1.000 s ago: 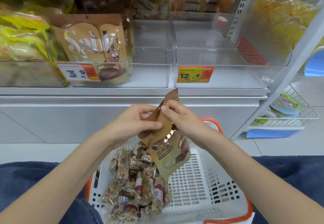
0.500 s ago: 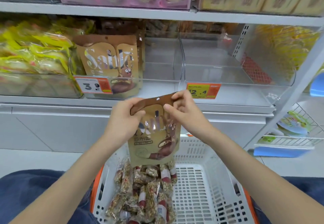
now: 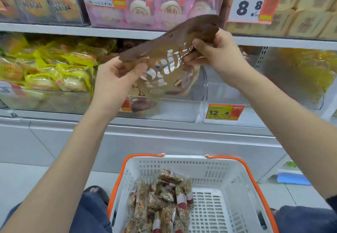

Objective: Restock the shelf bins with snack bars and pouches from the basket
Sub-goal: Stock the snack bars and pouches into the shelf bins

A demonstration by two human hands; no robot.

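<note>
Light: we see bright, even light everywhere.
Glare: white shine on the pouch (image 3: 169,57).
Blur: pouch looks smeared.
Edges: shelves above it bend.

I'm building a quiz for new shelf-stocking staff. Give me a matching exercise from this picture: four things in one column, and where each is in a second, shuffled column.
Things:
1. brown pouch
2. snack bars
3. 12.4 price tag
4. yellow packets

Places:
A. in the left shelf bin
B. held between left hand and right hand
C. on the front of a clear bin at right
D. in the white basket

Pairs: 1-B, 2-D, 3-C, 4-A
</note>
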